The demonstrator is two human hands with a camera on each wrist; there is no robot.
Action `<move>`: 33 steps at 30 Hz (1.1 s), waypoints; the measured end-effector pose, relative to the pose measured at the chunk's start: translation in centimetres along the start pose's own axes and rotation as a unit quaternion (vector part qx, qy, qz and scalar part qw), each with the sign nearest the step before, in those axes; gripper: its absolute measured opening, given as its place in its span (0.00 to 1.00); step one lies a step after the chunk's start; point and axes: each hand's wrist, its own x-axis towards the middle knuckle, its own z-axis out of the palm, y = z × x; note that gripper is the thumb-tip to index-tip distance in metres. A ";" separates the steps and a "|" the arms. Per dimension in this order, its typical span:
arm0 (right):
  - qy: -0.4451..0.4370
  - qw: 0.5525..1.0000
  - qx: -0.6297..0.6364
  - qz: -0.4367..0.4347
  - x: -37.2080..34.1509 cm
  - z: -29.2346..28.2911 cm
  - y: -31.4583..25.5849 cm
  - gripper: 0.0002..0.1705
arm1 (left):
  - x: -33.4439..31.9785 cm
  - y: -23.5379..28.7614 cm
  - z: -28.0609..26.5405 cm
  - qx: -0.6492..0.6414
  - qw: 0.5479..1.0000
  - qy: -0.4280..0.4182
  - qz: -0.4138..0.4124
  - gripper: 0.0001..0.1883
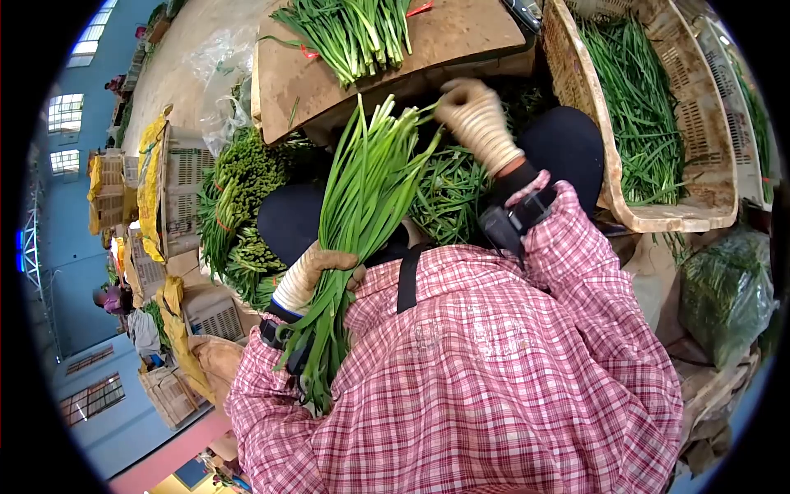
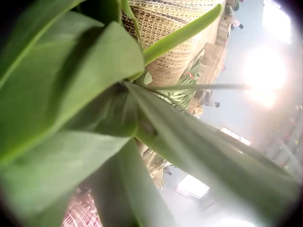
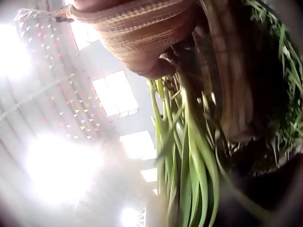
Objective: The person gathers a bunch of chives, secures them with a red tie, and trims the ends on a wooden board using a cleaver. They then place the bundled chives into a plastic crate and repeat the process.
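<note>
A bunch of long green leafy stalks (image 1: pixel 366 181) slants across the lap in the head view, pale ends up. My gloved left hand (image 1: pixel 317 276) grips its lower part, the leaf tips hanging below. Beside the pale ends, my gloved right hand (image 1: pixel 477 119) pinches the end of one stalk standing off from the bunch. Broad leaves (image 2: pixel 90 90) cover much of the left wrist view, partly hiding the knit glove (image 2: pixel 165 42). In the right wrist view the glove (image 3: pixel 142 35) is at the top of the stalks (image 3: pixel 189 156); its fingertips are partly hidden.
Tied green bunches (image 1: pixel 354 37) lie on a brown board (image 1: pixel 461 29) ahead. Loose greens fill a crate (image 1: pixel 609 177) at the right, and more greens (image 1: pixel 448 189) lie between the knees. Stacked bundles (image 1: pixel 239 189) stand at the left. A plastic bag of greens (image 1: pixel 724 288) is at the far right.
</note>
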 end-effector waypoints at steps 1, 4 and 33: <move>0.050 0.998 -0.015 0.035 1.1 -1.3 -0.5 0.10 | -0.1 -0.2 -0.3 -0.038 0.999 0.010 -0.017 0.18; 0.090 0.961 -0.258 -0.030 2.7 -5.3 -1.1 0.10 | -0.4 -0.7 -0.3 -0.102 0.993 0.032 -0.041 0.15; -0.047 0.981 0.147 0.119 3.1 -3.8 0.4 0.10 | 0.1 -1.3 -0.1 0.019 0.997 0.078 0.014 0.16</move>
